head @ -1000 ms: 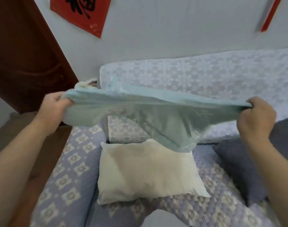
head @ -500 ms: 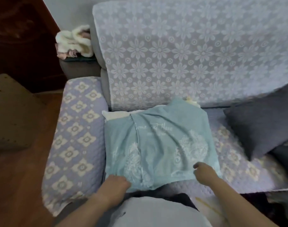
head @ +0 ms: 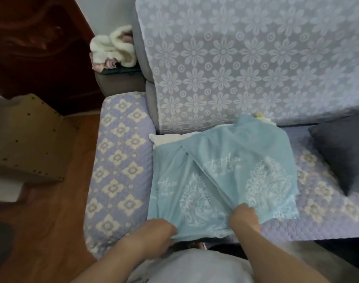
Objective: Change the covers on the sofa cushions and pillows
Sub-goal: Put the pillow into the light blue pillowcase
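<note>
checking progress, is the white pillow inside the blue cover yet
Cannot tell. The blue cover lies spread over the white pillow, whose far corner shows bare; both hands grip its near edge.

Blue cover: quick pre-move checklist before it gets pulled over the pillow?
1. Left hand grips the blue cover at its near edge: ok.
2. Right hand grips the same edge: ok.
3. Cover lies over the white pillow: ok, only the pillow's far-left corner shows.
4. Cover's opening found and spread: cannot tell.
5. Cover flat: not ok, a diagonal fold runs across it.
6. Dark grey cushion apart from the cover: ok.
</note>
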Motion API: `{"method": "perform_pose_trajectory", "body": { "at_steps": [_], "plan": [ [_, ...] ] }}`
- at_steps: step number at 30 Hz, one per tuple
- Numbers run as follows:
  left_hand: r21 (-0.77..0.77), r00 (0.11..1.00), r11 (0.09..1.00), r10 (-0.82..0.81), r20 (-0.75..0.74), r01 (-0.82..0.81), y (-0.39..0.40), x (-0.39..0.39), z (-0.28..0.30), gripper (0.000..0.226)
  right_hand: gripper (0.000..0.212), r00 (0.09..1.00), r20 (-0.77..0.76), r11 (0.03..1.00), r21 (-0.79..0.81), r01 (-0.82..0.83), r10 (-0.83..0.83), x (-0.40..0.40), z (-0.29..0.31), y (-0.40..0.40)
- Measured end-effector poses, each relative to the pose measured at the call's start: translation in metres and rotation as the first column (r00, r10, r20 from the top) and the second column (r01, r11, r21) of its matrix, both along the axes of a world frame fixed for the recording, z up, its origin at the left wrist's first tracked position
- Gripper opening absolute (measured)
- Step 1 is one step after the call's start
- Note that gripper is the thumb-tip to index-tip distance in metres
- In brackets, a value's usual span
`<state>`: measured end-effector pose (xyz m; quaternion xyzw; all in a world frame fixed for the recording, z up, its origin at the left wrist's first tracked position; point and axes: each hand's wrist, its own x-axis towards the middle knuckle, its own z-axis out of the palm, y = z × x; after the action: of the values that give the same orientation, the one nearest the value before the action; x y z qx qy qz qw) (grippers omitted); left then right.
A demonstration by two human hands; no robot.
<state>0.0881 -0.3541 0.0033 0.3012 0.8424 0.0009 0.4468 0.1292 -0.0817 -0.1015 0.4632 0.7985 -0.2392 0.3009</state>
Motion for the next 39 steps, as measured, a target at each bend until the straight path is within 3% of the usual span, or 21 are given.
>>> {"method": "perform_pose_trajectory", "body": {
  "at_steps": [2, 4, 6, 8, 10, 12, 14, 16, 18, 21, 24, 27, 28, 30, 31, 32, 33, 35, 36, 38, 39],
  "plan": [
    [-0.111, 0.995, 0.990, -0.088, 0.041, 0.092, 0.013, -0.006, -0.004, 0.026, 0.031, 0.902, -0.219, 0.926, -0.033, 0.375, -0.373, 0.002, 0.031, 0.035],
    [-0.183, 0.979, 0.963, -0.182, 0.097, 0.197, 0.040, -0.011, 0.000, 0.038, 0.028, 0.728, -0.458, 0.839, -0.082, 0.537, -0.511, -0.008, 0.074, 0.050],
    [-0.076, 0.991, 0.989, -0.123, 0.060, 0.128, 0.085, -0.022, 0.018, 0.060, 0.043, 0.585, -0.657, 0.834, -0.123, 0.538, -0.475, -0.019, 0.126, 0.061],
    [0.243, 0.990, 0.962, 0.139, -0.039, -0.125, 0.129, -0.033, 0.038, 0.082, 0.044, 0.518, -0.759, 0.877, -0.143, 0.458, -0.395, -0.025, 0.171, 0.063],
    [0.541, 0.937, 0.804, 0.341, -0.078, -0.247, 0.166, -0.042, 0.058, 0.092, 0.036, 0.514, -0.810, 0.940, -0.124, 0.319, -0.281, -0.025, 0.206, 0.057],
    [0.666, 0.915, 0.712, 0.388, -0.108, -0.223, 0.195, -0.052, 0.072, 0.091, 0.035, 0.498, -0.849, 0.979, -0.093, 0.184, -0.174, -0.018, 0.237, 0.049],
    [0.710, 0.892, 0.687, 0.407, -0.196, -0.158, 0.206, -0.068, 0.083, 0.066, 0.029, 0.474, -0.880, 0.996, 0.014, 0.086, -0.029, -0.007, 0.254, 0.046],
    [0.749, 0.838, 0.636, 0.501, -0.215, -0.188, 0.204, -0.085, 0.104, 0.038, 0.018, 0.482, -0.852, 0.962, 0.266, 0.064, 0.204, 0.005, 0.258, 0.056],
    [0.803, 0.783, 0.475, 0.622, -0.017, -0.360, 0.203, -0.097, 0.133, 0.024, 0.019, 0.566, -0.718, 0.844, 0.532, 0.068, 0.406, 0.012, 0.262, 0.073],
    [0.810, 0.808, 0.337, 0.529, 0.260, -0.481, 0.208, -0.102, 0.190, 0.014, 0.013, 0.731, -0.570, 0.776, 0.624, 0.088, 0.375, 0.009, 0.269, 0.101],
    [0.789, 0.927, 0.505, 0.310, 0.213, -0.350, 0.197, -0.098, 0.236, 0.015, 0.031, 0.767, -0.612, 0.824, 0.525, 0.213, 0.191, -0.001, 0.283, 0.123],
    [0.532, 0.993, 0.844, 0.107, -0.040, -0.070, 0.173, -0.106, 0.242, 0.032, 0.046, 0.687, -0.687, 0.846, 0.493, 0.202, 0.237, -0.014, 0.298, 0.117],
    [0.428, 0.984, 0.903, 0.049, -0.172, 0.030, 0.169, -0.112, 0.233, 0.027, 0.054, 0.655, -0.710, 0.864, 0.473, 0.174, 0.257, -0.018, 0.303, 0.113],
    [0.418, 0.931, 0.909, 0.153, -0.331, -0.001, 0.158, -0.119, 0.219, 0.017, 0.063, 0.592, -0.769, 0.917, 0.381, 0.121, 0.242, -0.025, 0.315, 0.098],
    [0.517, 0.898, 0.848, 0.312, -0.310, -0.117, 0.152, -0.121, 0.211, 0.022, 0.063, 0.575, -0.788, 0.940, 0.329, 0.088, 0.221, -0.029, 0.319, 0.091],
    [0.641, 0.859, 0.711, 0.488, -0.152, -0.290, 0.149, -0.121, 0.208, 0.023, 0.060, 0.570, -0.795, 0.957, 0.285, 0.047, 0.209, -0.031, 0.322, 0.085],
    [0.719, 0.787, 0.498, 0.607, 0.111, -0.485, 0.146, -0.119, 0.208, 0.022, 0.055, 0.577, -0.787, 0.967, 0.254, -0.015, 0.216, -0.034, 0.325, 0.078],
    [0.629, 0.549, 0.091, 0.596, 0.587, -0.772, 0.141, -0.112, 0.217, 0.031, 0.040, 0.574, -0.762, 0.954, 0.232, -0.190, 0.300, -0.038, 0.323, 0.065],
    [0.605, 0.499, 0.010, 0.577, 0.646, -0.796, 0.139, -0.112, 0.220, 0.035, 0.030, 0.558, -0.754, 0.935, 0.232, -0.267, 0.346, -0.038, 0.320, 0.060],
    [0.687, 0.527, -0.002, 0.641, 0.559, -0.726, 0.133, -0.119, 0.221, 0.036, 0.008, 0.501, -0.756, 0.894, 0.251, -0.372, 0.421, -0.036, 0.316, 0.049],
    [0.735, 0.540, 0.005, 0.681, 0.494, -0.678, 0.130, -0.122, 0.223, 0.032, 0.016, 0.469, -0.748, 0.866, 0.288, -0.409, 0.470, -0.035, 0.314, 0.045]
  ]
}}
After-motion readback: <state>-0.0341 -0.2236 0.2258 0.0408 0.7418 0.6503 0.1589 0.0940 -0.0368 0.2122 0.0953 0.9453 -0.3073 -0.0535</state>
